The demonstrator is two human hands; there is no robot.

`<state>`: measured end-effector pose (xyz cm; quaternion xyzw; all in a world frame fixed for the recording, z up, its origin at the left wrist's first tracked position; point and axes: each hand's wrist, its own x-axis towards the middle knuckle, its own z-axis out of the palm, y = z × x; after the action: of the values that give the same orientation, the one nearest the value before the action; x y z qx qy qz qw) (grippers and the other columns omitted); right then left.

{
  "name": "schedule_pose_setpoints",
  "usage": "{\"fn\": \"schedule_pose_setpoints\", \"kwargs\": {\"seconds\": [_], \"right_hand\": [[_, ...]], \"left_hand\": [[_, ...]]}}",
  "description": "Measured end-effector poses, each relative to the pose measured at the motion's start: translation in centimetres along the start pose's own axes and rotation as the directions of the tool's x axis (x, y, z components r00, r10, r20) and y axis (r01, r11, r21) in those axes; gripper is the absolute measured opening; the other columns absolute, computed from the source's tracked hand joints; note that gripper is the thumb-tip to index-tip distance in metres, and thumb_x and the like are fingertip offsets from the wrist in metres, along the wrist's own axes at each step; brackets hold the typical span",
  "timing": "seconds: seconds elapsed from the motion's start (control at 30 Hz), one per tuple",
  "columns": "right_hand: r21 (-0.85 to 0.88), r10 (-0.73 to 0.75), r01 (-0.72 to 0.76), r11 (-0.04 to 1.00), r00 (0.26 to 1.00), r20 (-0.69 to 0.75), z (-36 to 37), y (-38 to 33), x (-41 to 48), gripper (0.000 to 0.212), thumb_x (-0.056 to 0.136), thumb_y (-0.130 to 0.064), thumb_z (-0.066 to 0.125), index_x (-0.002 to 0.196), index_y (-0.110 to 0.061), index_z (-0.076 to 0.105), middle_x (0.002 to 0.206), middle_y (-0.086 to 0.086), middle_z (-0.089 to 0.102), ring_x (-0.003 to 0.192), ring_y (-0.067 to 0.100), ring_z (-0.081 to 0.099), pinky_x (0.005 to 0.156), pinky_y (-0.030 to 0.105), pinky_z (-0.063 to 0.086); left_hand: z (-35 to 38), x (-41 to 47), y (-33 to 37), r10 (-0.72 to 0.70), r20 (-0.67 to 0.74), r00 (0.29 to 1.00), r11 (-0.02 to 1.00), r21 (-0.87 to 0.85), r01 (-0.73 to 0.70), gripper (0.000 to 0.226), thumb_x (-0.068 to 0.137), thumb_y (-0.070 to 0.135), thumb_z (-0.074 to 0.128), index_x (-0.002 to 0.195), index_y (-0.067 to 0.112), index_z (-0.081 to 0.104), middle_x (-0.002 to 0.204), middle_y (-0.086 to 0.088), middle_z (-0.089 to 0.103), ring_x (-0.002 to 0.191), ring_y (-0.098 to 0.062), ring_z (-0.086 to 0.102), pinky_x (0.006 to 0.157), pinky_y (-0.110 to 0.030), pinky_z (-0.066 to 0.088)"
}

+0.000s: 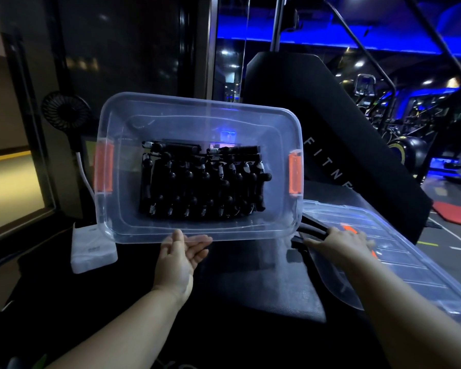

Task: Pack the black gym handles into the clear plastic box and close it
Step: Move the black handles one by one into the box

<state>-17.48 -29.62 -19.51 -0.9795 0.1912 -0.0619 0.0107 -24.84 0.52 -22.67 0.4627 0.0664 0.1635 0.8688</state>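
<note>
Clear plastic box (284,209) is shown tipped with its open side toward the camera, in front of a black padded bench back (317,102). An orange latch (295,173) is carried on each short side. The lid (399,251) is seen off the box, lying just to its right. Black gym handles (200,182) with metal springs are packed in rows against the box floor; two more black bars (313,228) are seen outside, at the lid's near-left edge. A white block (92,247) and a small fan (64,113) are placed at left. The left hand (180,255) is turned palm up, fingers relaxed and straight, touching the lower rim. The right hand (343,242) is laid on the lid; being blurred, its grasp cannot be told.
</note>
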Motion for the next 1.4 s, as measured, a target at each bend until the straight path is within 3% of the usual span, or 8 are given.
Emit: {"fn": "schedule_pose_setpoints", "kwargs": {"seconds": [0.17,0.33,0.47,0.63,0.77,0.97,1.13,1.4], "right_hand": [[0.014,-0.016,0.017,1.000,0.999,-0.038,-0.5,0.6,-1.2,0.075,0.060,-0.090,0.046,0.099,-0.027,0.057,0.099,0.000,0.061,0.109,0.028,0.054,0.087,0.042,0.033],[0.119,-0.042,0.045,0.992,0.999,-0.034,-0.7,1.2,-1.5,0.081,0.038,-0.093,0.050,0.084,-0.025,0.052,0.081,-0.005,0.057,0.091,0.026,0.058,0.083,0.038,0.048],[0.196,-0.071,0.090,0.976,0.993,-0.098,-0.4,1.4,-1.7,0.060,0.057,-0.081,0.053,0.078,-0.025,0.054,0.080,-0.003,0.061,0.085,0.026,0.060,0.079,0.036,0.051],[0.295,-0.043,0.114,0.949,0.971,-0.236,-0.2,1.8,-2.0,0.064,0.068,-0.087,0.031,0.072,-0.026,0.048,0.080,0.000,0.060,0.087,0.030,0.057,0.078,0.039,0.049],[0.434,-0.010,0.194,0.880,0.921,-0.390,-1.3,2.3,-2.8,0.065,0.076,-0.082,0.031,0.073,-0.021,0.054,0.073,0.006,0.061,0.084,0.034,0.053,0.069,0.038,0.041],[0.460,-0.026,0.347,0.818,0.820,-0.572,-3.7,1.2,-4.1,0.067,0.071,-0.081,0.031,0.074,-0.020,0.058,0.070,0.003,0.056,0.083,0.031,0.049,0.068,0.035,0.035],[0.402,-0.079,0.472,0.784,0.719,-0.691,-6.2,-1.6,-5.6,0.075,0.069,-0.078,0.033,0.099,-0.019,0.068,0.089,0.009,0.064,0.096,0.032,0.049,0.082,0.037,0.039],[0.247,-0.245,0.603,0.758,0.615,-0.750,-8.7,-7.6,-5.8,0.067,0.072,-0.076,0.035,0.092,-0.024,0.073,0.083,0.005,0.067,0.092,0.032,0.054,0.077,0.036,0.043]], "left_hand": [[0.0,-0.2,0.1,0.000,-0.009,1.000,1.000,0.005,0.000,0.026,0.103,0.033,0.028,0.095,0.014,0.043,0.083,-0.015,0.071,0.085,-0.027,0.070,0.072,-0.032,0.051],[0.1,-0.1,0.0,-0.001,-0.003,1.000,1.000,0.003,0.001,0.027,0.103,0.033,0.028,0.094,0.013,0.044,0.078,-0.012,0.072,0.081,-0.025,0.070,0.071,-0.031,0.051],[0.0,-0.1,-0.1,-0.002,0.006,1.000,1.000,-0.004,0.002,0.026,0.103,0.034,0.028,0.104,0.012,0.043,0.075,-0.010,0.073,0.081,-0.024,0.071,0.070,-0.030,0.051],[0.0,0.0,-0.1,-0.007,0.005,1.000,1.000,-0.009,0.007,0.026,0.103,0.033,0.028,0.108,0.012,0.043,0.078,-0.013,0.072,0.085,-0.028,0.069,0.070,-0.031,0.051],[0.0,-0.3,0.1,-0.003,-0.002,1.000,1.000,-0.009,0.003,0.027,0.103,0.032,0.028,0.092,0.014,0.045,0.076,-0.012,0.072,0.082,-0.027,0.069,0.069,-0.031,0.051],[-0.1,-0.2,0.2,-0.007,-0.003,1.000,1.000,0.006,0.007,0.030,0.104,0.031,0.027,0.092,0.012,0.048,0.084,-0.018,0.070,0.085,-0.029,0.069,0.071,-0.032,0.051],[-0.3,-0.2,0.2,-0.006,0.011,1.000,1.000,0.013,0.006,0.031,0.103,0.031,0.027,0.091,0.012,0.048,0.083,-0.017,0.071,0.085,-0.028,0.069,0.073,-0.031,0.051],[-0.4,0.0,0.1,-0.010,0.032,0.999,1.000,0.008,0.010,0.038,0.103,0.031,0.027,0.112,0.000,0.046,0.090,-0.024,0.070,0.086,-0.029,0.069,0.070,-0.029,0.052]]}}
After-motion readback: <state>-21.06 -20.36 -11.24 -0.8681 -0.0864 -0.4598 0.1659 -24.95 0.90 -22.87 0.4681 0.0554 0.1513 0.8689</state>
